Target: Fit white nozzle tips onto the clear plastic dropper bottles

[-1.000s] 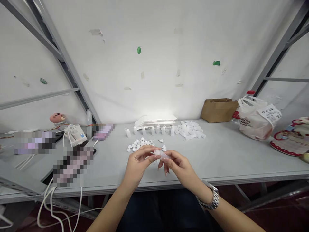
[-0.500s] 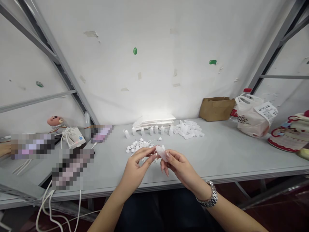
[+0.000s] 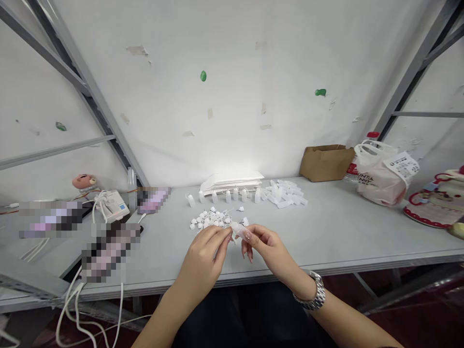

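Fingertips (image 3: 227,236) of the left hand (image 3: 200,258) and right hand (image 3: 267,246) close in a tight pinch on a small translucent plastic bottle (image 3: 239,231), held above a grey worktable (image 3: 326,232) just beside a heap of white caps (image 3: 209,218). A steel wristwatch (image 3: 316,292) circles the right wrist. Beyond stand a row of upright white bottles (image 3: 228,195) and a pile of loose translucent bottles (image 3: 281,194), with a brown paper bag (image 3: 326,163) farther right.
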`<action>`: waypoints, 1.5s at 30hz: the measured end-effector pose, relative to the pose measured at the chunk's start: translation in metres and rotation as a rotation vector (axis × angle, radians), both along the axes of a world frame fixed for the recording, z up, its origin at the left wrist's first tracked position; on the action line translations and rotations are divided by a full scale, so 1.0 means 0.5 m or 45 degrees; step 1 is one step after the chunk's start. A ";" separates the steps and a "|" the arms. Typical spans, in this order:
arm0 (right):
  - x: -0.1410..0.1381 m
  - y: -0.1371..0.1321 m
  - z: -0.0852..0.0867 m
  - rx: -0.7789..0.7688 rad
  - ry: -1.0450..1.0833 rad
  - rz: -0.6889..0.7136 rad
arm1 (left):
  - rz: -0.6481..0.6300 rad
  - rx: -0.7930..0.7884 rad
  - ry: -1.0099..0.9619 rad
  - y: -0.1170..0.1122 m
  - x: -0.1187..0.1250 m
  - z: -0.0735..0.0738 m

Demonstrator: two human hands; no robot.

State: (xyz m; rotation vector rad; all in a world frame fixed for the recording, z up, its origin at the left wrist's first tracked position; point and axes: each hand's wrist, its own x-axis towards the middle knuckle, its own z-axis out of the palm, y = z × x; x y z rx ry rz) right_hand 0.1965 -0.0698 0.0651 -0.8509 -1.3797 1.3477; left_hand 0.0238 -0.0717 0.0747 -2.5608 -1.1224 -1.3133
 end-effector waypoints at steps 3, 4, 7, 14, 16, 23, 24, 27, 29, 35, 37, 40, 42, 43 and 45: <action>0.000 -0.007 -0.006 0.091 -0.125 -0.154 | 0.051 0.131 0.149 -0.007 0.001 0.003; -0.001 -0.010 -0.009 0.143 -0.174 -0.208 | 0.066 0.158 0.184 -0.010 0.003 0.005; -0.002 -0.015 -0.014 0.285 -0.287 -0.330 | 0.106 0.234 0.257 -0.016 0.008 0.009; 0.016 -0.006 0.016 -0.137 0.126 0.121 | 0.137 0.396 0.304 -0.019 0.018 0.016; 0.024 -0.001 0.017 -0.253 0.310 0.318 | 0.120 0.413 0.294 -0.020 0.018 0.018; 0.025 0.008 0.001 -0.606 0.650 0.655 | 0.064 0.445 0.286 -0.025 0.018 0.019; 0.024 0.006 0.004 -0.537 0.603 0.606 | 0.073 0.453 0.281 -0.026 0.018 0.019; 0.022 -0.009 0.018 -0.166 0.271 0.295 | 0.099 0.441 0.273 -0.037 0.021 0.023; 0.023 -0.021 0.022 0.100 -0.019 0.023 | 0.114 0.434 0.283 -0.048 0.024 0.028; 0.022 -0.040 -0.001 0.882 -0.485 -0.471 | 0.167 0.437 0.306 -0.068 0.034 0.032; 0.020 -0.039 -0.002 0.799 -0.451 -0.446 | 0.193 0.495 0.319 -0.067 0.038 0.028; 0.023 -0.033 0.015 0.372 -0.292 -0.232 | 0.204 0.568 0.325 -0.064 0.043 0.022; 0.030 -0.027 0.030 0.120 -0.175 -0.071 | 0.174 0.563 0.325 -0.063 0.047 0.020; 0.034 -0.024 0.036 0.052 -0.129 -0.022 | 0.156 0.545 0.326 -0.063 0.048 0.020; 0.043 -0.019 0.044 0.000 -0.067 0.019 | 0.134 0.502 0.321 -0.063 0.050 0.020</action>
